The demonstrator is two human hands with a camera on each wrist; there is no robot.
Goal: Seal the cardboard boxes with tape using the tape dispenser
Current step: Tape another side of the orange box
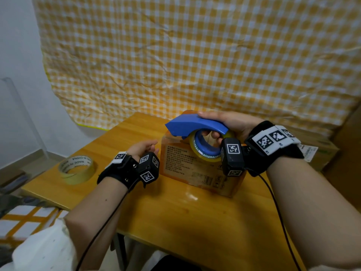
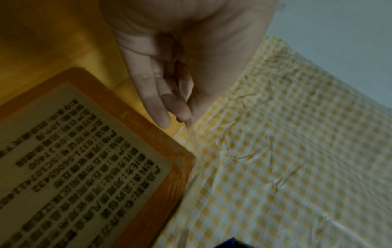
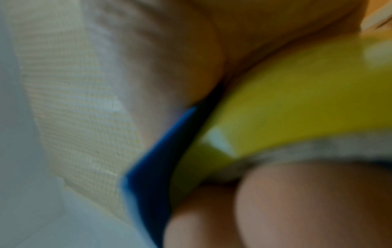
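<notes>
Two hands are in my feed, working over a wooden table (image 1: 175, 218) backed by a yellow-and-white checked cloth (image 1: 195, 55) hung on the wall. Going down in size, the next thing I see is the cardboard box (image 1: 197, 169), orange-brown with a pale printed label on its near side, standing on the table roughly at its middle; a second brown carton (image 1: 322, 153) sits at the right edge behind my right wrist. My right hand (image 1: 228, 122) holds the blue tape dispenser (image 1: 195, 126) in the air just above the box, thumb laid along the top of its curved hood and fingers hooked through the core of the clear yellowish tape roll (image 1: 207, 151) mounted in it; the right wrist view is blurred but shows skin pressed against the yellow roll and blue plastic. My left hand (image 1: 144, 148) hovers just left of the box, near its upper corner. In the left wrist view its fingers (image 2: 157, 107) lie close together with the thumb drawn in against them, and a thin clear strip of tape (image 2: 192, 134) seems to run from the fingertips toward the box corner, so I read it as pinching that strip, though the frame is soft. A spare roll of beige tape (image 1: 77, 170) lies flat on the table's left end, well apart from the box.
</notes>
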